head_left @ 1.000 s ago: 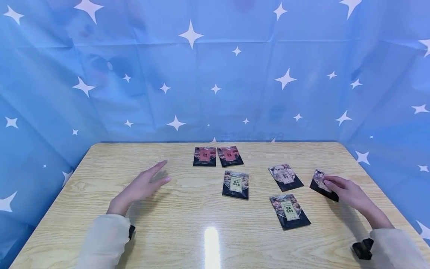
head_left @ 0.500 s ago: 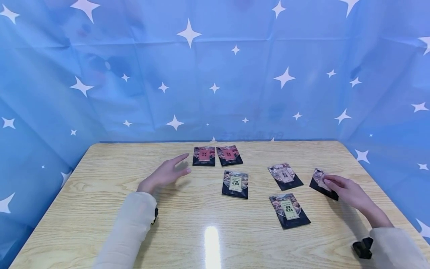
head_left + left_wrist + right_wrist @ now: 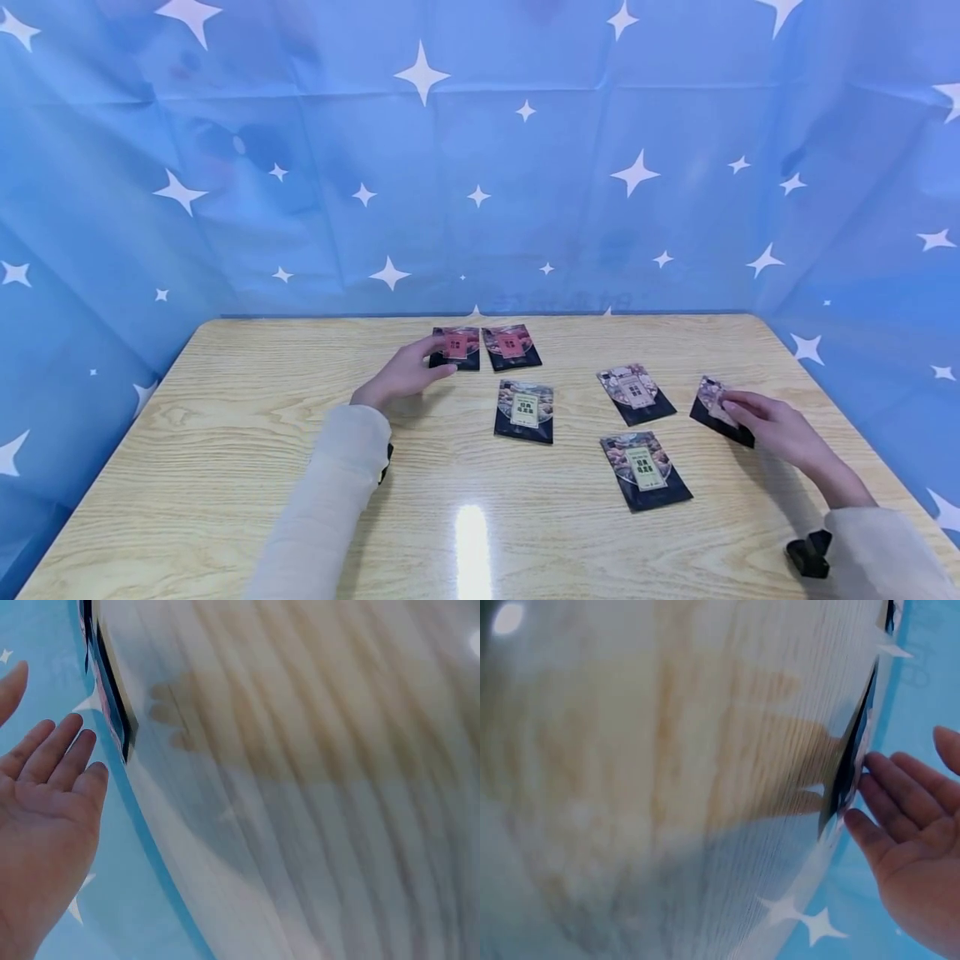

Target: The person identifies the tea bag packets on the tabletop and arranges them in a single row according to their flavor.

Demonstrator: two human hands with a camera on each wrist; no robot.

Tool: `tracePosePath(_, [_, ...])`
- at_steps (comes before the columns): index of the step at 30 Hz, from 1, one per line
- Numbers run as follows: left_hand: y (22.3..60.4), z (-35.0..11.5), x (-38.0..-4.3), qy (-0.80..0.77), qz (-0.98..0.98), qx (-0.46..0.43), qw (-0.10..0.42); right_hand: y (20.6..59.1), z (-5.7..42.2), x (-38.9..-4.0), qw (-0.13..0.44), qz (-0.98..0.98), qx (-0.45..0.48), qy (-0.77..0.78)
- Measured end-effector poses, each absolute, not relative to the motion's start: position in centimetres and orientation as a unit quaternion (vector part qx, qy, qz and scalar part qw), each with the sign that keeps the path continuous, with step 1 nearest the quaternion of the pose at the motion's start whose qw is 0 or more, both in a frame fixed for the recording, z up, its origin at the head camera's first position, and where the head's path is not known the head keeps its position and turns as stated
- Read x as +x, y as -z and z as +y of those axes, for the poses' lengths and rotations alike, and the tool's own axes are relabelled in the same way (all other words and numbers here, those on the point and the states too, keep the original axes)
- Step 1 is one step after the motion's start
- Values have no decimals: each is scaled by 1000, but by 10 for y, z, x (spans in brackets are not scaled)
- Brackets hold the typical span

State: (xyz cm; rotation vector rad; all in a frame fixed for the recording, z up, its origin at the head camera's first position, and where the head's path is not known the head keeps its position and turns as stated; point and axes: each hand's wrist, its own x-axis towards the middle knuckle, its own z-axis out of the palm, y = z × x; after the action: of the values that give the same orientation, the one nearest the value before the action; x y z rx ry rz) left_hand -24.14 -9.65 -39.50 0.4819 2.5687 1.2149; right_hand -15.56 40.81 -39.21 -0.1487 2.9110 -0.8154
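Note:
My left hand [image 3: 408, 368] reaches over the left red-label tea packet [image 3: 465, 354], fingertips overlapping its left side and thumb held apart. In the left wrist view, the fingers of my left hand [image 3: 56, 802] are extended near the dark packet edge [image 3: 112, 705]. On the right, my right hand [image 3: 772, 423] rests its fingertips on a pale-purple-label tea packet [image 3: 708, 408], covering part of its label. The right wrist view shows fairly straight fingers [image 3: 881, 799] touching that packet, thumb away from it. A second red-label tea packet [image 3: 513, 347] lies beside the first.
A green-label tea packet [image 3: 524, 412] lies near the middle of the wooden table [image 3: 225, 467]. Another green-label packet [image 3: 647, 472] and a second purple-label packet [image 3: 637, 394] lie to its right. A blue starred cloth [image 3: 480, 150] hangs behind the table.
My left hand has moved right and slightly away from me, from over bare table to the left red-label tea packet. The right hand and its packet stay in place.

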Motion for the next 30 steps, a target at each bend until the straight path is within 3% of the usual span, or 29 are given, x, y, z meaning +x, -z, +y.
tracePosePath(10, [407, -74, -252, -411, 897, 130, 102, 394, 408, -155, 57, 961, -45, 267])
tracePosePath(24, [407, -76, -249, -390, 899, 130, 151, 393, 408, -155, 50, 960, -54, 270])
tracePosePath(30, [406, -85, -246, -401, 893, 142, 146, 394, 409, -156, 45, 960, -55, 270])
